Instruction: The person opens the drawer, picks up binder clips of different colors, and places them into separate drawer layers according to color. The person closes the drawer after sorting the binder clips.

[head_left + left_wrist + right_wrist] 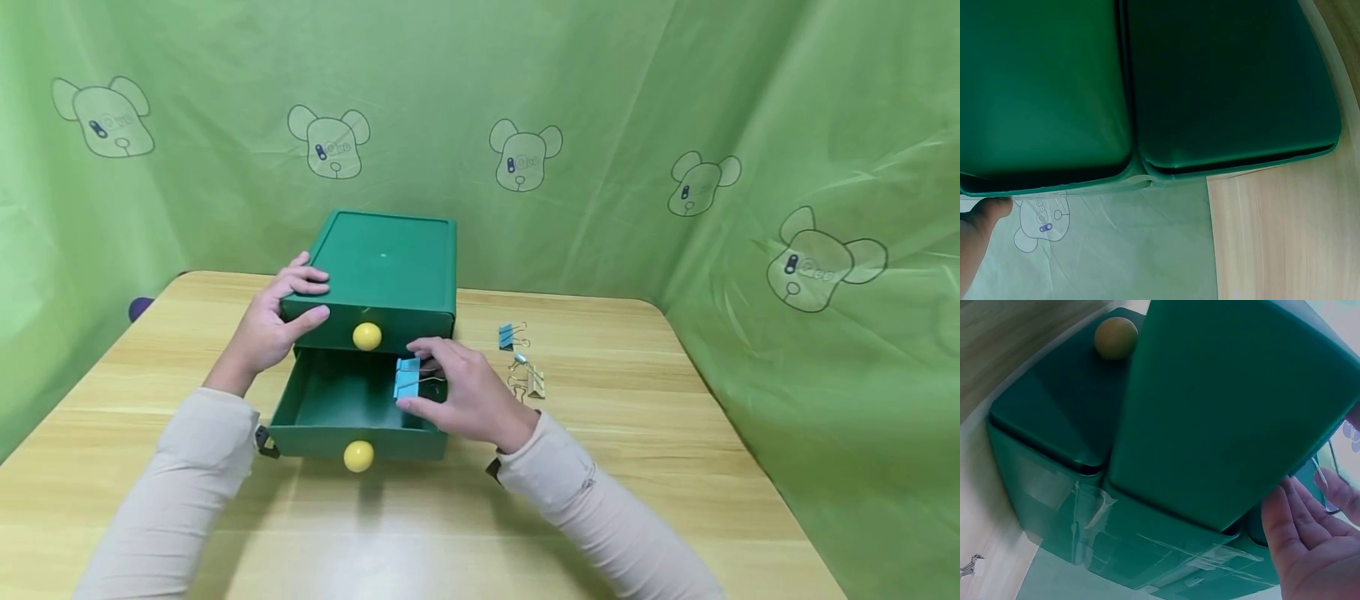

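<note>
A green drawer box with yellow knobs stands on the table, one drawer pulled out below the top one. My left hand rests on the box's front left corner, fingers over the top edge and thumb against the front; a little of it shows in the left wrist view. Over the right side of the pulled-out drawer, my right hand pinches a blue binder clip with wire handles. In the right wrist view the pulled-out drawer hides much of that clip, leaving its wire handle visible.
Right of the box lie a blue binder clip, a gold binder clip and a small clip, close together on the wooden table. Another drawer front with a yellow knob shows beneath the pulled-out drawer. Green curtains surround the table.
</note>
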`<state>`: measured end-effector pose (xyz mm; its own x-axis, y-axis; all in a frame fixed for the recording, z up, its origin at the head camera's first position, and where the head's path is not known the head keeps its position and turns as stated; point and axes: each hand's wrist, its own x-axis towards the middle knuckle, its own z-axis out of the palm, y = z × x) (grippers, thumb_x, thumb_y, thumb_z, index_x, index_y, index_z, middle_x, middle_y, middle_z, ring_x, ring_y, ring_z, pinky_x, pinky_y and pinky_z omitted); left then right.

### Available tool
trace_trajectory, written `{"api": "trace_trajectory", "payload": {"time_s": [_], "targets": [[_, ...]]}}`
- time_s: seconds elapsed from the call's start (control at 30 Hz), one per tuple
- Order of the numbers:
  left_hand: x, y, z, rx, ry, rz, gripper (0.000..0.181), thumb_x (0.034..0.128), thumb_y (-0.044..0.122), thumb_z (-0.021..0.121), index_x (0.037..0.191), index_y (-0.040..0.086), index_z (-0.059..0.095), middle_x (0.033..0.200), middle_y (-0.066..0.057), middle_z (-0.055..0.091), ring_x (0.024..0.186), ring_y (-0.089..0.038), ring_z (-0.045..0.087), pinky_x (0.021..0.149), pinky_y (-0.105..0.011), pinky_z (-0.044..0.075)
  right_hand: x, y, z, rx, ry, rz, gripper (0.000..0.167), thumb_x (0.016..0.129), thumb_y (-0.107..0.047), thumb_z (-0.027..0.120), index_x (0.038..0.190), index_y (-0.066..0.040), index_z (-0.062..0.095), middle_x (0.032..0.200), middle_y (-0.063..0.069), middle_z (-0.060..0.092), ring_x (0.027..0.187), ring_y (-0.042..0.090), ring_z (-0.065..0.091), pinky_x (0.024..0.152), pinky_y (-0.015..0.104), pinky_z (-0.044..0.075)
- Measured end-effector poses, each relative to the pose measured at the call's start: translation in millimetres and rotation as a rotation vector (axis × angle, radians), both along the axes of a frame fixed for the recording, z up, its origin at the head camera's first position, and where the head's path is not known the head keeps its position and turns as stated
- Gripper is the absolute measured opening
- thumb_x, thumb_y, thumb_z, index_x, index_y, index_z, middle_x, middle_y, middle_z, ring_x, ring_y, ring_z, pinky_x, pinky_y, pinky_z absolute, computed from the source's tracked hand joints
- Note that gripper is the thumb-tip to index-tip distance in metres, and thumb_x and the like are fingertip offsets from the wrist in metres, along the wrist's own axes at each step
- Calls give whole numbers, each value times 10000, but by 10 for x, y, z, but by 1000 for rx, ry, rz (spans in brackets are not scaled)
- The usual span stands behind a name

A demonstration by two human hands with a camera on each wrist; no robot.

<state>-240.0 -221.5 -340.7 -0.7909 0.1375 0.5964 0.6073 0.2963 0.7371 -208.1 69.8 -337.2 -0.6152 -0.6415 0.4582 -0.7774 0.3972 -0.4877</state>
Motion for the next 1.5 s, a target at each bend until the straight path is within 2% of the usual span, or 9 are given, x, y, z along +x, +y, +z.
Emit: {"api": "trace_trajectory", "payload": {"time_s": [0.3,0.67,0.87,1.1,1.27,1.5], "targets": [[10,-7,1,3,0,1,224,852,-83,637,1072,-59,602,1243,111,518,1454,-264,173,1143,-527,88,-24,39,-1,13,-16,-47,545,819,-213,800,1249,1,543,1114,128,635,987,184,641,882,296,509],[8,-8,-28,20,14,-8,234,840,-98,637,1069,-73,598,1227,131,527,1453,-280,173,1148,-518,85,-107,208,2,-31,49,-74,463,823,-177,793,1187,18,584,1011,133,673,899,231,666,811,362,542],[7,-13,-39,26,25,-10,226,842,-109,631,1062,-77,594,1223,122,531,1453,-277,173,1152,-501,88,-154,300,18,-29,87,-100,438,824,-180,792,1164,10,591,970,116,675,874,214,661,776,333,542],[2,-28,-49,19,33,-12,229,848,-99,642,1068,-84,580,1231,123,526,1453,-285,170,1154,-498,87,-244,388,11,-14,60,-140,413,834,-179,779,1159,0,598,991,120,679,893,236,668,793,348,540],[5,-16,-38,14,32,-9,208,857,-90,637,1059,-77,586,1227,125,532,1453,-264,179,1155,-488,97,-376,474,-22,13,31,-177,386,857,-152,744,1176,-4,585,1014,150,678,918,266,666,802,393,536],[10,2,-18,17,15,-6,202,857,-86,630,1055,-69,599,1229,132,535,1453,-258,182,1150,-505,99,-607,614,-114,60,-71,-272,375,900,-186,701,1205,-8,578,1063,166,669,953,290,660,823,409,534]]}}
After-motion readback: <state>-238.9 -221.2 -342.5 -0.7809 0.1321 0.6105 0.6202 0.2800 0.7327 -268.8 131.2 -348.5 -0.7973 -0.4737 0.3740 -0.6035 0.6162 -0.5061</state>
